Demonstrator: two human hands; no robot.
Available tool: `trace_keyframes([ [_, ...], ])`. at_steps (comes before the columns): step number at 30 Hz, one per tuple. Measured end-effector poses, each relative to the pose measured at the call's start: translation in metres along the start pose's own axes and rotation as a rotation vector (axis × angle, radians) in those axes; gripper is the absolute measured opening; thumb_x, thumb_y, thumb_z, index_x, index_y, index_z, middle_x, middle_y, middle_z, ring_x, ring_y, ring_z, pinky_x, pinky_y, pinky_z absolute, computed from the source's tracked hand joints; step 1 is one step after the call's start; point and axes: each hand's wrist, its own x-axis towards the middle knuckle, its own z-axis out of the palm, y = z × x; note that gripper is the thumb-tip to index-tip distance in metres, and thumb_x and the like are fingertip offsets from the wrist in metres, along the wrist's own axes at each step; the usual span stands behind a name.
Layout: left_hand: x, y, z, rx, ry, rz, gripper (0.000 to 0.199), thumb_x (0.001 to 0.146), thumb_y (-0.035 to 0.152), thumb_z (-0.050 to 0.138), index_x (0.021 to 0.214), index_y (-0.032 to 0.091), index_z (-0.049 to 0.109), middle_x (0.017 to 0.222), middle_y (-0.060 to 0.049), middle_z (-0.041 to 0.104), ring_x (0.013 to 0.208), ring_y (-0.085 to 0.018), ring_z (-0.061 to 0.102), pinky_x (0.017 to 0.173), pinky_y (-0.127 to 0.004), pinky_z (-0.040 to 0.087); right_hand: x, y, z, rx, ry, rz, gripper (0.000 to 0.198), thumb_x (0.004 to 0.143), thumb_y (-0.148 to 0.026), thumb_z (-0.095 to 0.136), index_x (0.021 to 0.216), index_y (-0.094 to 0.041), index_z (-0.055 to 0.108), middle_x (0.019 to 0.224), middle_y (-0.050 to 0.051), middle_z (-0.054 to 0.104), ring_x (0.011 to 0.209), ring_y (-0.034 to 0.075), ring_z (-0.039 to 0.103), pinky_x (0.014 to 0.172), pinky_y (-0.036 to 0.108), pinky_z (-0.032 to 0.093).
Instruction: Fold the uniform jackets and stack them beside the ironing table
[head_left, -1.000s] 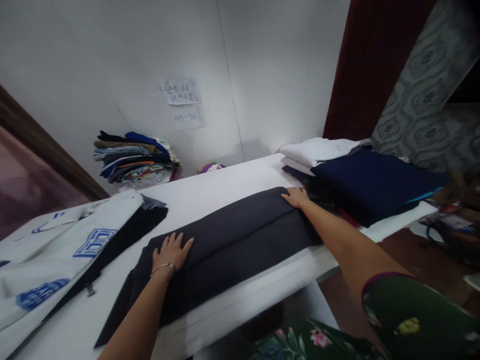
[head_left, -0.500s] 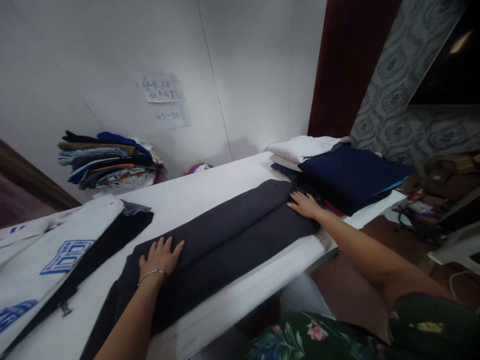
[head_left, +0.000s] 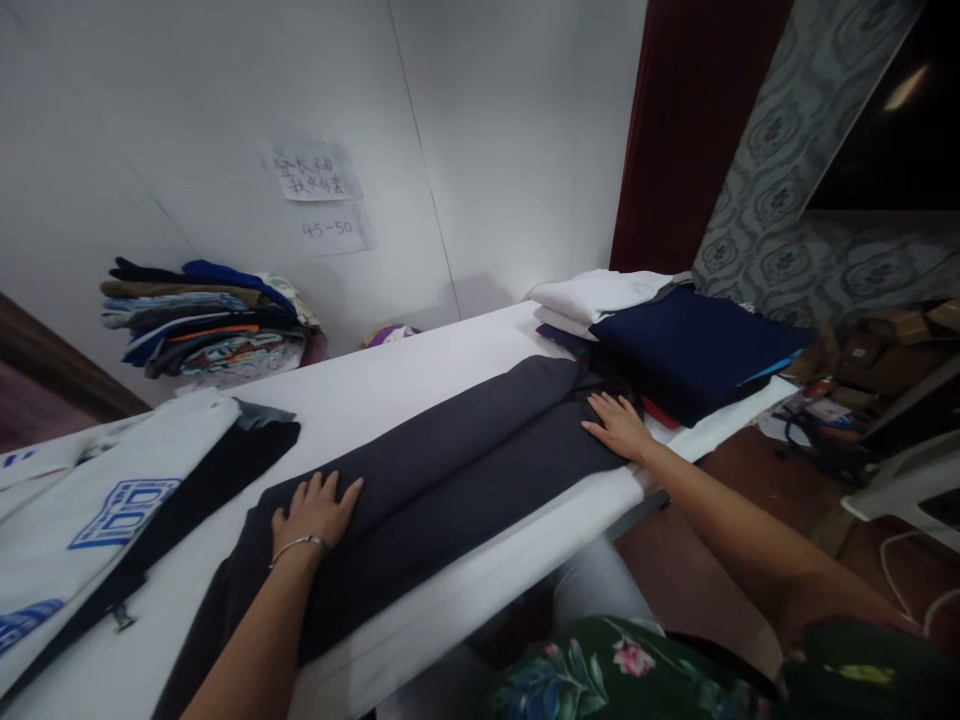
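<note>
A dark grey garment, folded into a long strip, lies across the white table. What kind of garment it is I cannot tell. My left hand, with a bracelet at the wrist, rests on its left part, fingers spread. My right hand lies flat on the right end, close to a stack of folded clothes, fingers apart. A lengthwise crease runs along the cloth between the two hands. Its lower left part is partly hidden behind my left forearm.
Folded clothes, navy with white on top, are stacked at the table's right. A white garment with blue print lies at left over black cloth. Another clothes pile stands by the wall. A white plastic chair is at right.
My right hand has slid slightly toward me along the garment's right end. My left hand stays in place on the cloth. The whole view has shifted a little.
</note>
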Motion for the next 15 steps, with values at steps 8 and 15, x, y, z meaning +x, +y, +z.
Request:
trace_keyframes([
  [8,-0.018,0.023,-0.018,0.035,0.032,-0.134,0.062,0.088,0.052,0.025,0.135,0.018,0.047,0.148,-0.010,0.034,0.137,-0.029,0.027,0.106,-0.053,0.025,0.002,-0.019,-0.010,0.090,0.045,0.021,0.062,0.091,-0.056,0.028,0.141,-0.020,0.039,0.148,0.011,0.034,0.139,0.027,0.023,0.110,0.052,0.017],
  [15,-0.027,0.029,-0.024,0.055,0.060,-0.171,0.055,0.089,0.047,0.026,0.126,0.020,0.056,0.143,-0.008,0.043,0.133,-0.026,0.035,0.107,-0.052,0.022,0.017,-0.109,-0.025,0.160,0.041,-0.295,0.061,0.093,-0.054,0.029,0.143,-0.020,0.034,0.152,0.011,0.025,0.141,0.027,0.016,0.110,0.053,0.014],
])
